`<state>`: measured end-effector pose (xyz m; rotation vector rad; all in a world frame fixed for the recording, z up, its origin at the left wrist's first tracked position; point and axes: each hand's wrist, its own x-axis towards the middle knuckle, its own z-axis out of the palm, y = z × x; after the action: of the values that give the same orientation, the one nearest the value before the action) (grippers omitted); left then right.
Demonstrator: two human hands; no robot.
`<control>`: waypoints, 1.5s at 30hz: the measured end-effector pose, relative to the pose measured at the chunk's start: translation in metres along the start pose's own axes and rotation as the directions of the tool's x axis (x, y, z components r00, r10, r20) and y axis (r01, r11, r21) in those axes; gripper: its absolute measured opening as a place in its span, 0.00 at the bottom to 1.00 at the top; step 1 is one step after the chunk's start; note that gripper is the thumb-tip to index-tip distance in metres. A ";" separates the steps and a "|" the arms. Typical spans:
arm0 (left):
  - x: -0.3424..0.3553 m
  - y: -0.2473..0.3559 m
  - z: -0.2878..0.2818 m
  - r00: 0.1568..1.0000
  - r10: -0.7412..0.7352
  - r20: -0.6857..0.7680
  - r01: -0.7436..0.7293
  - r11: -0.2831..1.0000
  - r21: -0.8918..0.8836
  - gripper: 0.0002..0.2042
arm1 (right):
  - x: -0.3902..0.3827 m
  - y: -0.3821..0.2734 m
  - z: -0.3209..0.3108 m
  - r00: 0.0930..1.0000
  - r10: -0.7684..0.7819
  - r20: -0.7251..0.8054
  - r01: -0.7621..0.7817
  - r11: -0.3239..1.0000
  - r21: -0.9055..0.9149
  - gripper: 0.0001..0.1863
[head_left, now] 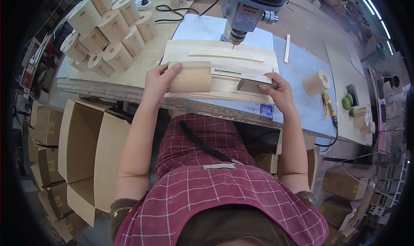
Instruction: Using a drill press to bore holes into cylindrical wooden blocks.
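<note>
My left hand [164, 80] grips the left end of a pale wooden piece with a curved face [190, 78], thumb on top. My right hand [274, 88] is closed on a dark rectangular block [251, 85] at the right. Between them a narrow light strip with a slot [226, 72] lies lengthwise, just above the block. These sit on a stack of pale boards [181, 47] with a thin raised strip [224, 56] across it. A drill press [243, 13] stands behind, its bit [233, 45] above the boards.
Stacked wooden cylinders [113, 26] stand at the back left. A single cylinder [315, 83], a yellow corded tool [328, 103], green objects [347, 102] and a loose strip [286, 47] lie to the right on the worktable [108, 84]. Cardboard boxes [82, 147] sit below at both sides.
</note>
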<state>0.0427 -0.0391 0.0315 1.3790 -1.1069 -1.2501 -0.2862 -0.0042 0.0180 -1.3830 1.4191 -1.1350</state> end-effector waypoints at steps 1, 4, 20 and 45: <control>0.000 0.000 0.000 0.999 0.021 0.039 -0.022 1.000 0.020 0.21 | 0.000 0.000 0.000 1.000 -0.019 -0.007 0.019 1.000 0.000 0.14; -0.001 0.004 0.011 0.996 -0.006 0.085 0.003 1.000 0.030 0.21 | 0.001 -0.001 0.002 0.997 -0.069 -0.016 0.069 0.997 -0.024 0.14; -0.013 -0.043 0.067 0.860 0.415 0.297 -0.472 0.868 0.155 0.38 | -0.017 0.034 0.040 0.859 -0.315 -0.404 0.205 0.934 -0.291 0.40; 0.021 -0.049 0.093 0.903 0.419 0.090 -0.426 0.901 0.083 0.37 | 0.041 -0.002 0.037 0.853 -0.338 -0.398 -0.035 0.723 -0.690 0.24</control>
<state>-0.0469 -0.0589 -0.0238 1.0909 -1.4456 -0.9384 -0.2519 -0.0474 0.0123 -1.8165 2.3062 -1.1885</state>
